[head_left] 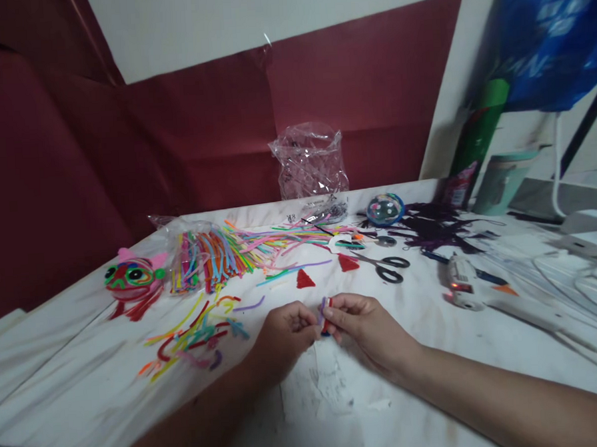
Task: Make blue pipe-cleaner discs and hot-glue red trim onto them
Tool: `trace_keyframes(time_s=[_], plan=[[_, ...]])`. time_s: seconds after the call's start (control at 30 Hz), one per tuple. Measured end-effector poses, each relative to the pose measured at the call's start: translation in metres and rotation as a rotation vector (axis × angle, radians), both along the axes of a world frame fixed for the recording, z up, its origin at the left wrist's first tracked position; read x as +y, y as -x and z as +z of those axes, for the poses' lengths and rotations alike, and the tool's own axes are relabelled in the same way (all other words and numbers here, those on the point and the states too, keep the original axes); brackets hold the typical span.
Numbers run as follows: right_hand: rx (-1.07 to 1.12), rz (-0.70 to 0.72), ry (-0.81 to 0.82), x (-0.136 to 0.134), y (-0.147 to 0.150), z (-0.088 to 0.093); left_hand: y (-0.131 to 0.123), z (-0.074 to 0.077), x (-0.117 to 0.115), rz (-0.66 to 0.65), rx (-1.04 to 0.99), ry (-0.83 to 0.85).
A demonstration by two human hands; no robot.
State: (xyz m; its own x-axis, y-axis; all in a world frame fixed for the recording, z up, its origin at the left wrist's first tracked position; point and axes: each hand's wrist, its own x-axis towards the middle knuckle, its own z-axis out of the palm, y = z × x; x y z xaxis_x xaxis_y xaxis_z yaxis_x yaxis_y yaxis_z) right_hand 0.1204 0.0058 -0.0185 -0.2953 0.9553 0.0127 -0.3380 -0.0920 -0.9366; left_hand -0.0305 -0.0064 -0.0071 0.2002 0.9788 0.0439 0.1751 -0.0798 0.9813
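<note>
Near the middle of the white bench (pixel 435 356), the left hand (pixel 283 336) and right hand (pixel 364 325) met, each grip pinched on a fuzzy piece (pixel 326 313). Scissors (pixel 388 267) lay at one o'clock from it, loose pipe cleaners (pixel 197 332) at nine o'clock.

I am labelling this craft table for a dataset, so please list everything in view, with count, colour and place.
pipe-cleaner bundle: one, many colours, in a clear bag, left of centre
loose pipe-cleaner pieces: many, mixed colours, in front of the bundle
pipe-cleaner figure: one, red, green eyes, pink ears, far left
triangles: two, red, behind the hands
scissors: one pair, black handles, right of the triangles
plastic bag: one, clear, upright at the back
purple strands: one pile, back right
glue gun: one, white, right
table: one, white
small piece: one, red and purple, between the fingertips
left hand: pinches the piece
right hand: pinches it too
</note>
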Motion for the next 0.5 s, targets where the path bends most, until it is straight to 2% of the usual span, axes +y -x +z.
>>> trace_keyframes(time_s=[0.27,0.5], plan=[[-0.002,0.01,-0.028,-0.0045,-0.0002,0.0031,0.0025,-0.0037,-0.0008,-0.078,0.011,-0.037],[-0.02,-0.013,-0.028,-0.0035,-0.0014,0.0044,0.0041,-0.0007,-0.0007,-0.05,0.053,0.01]])
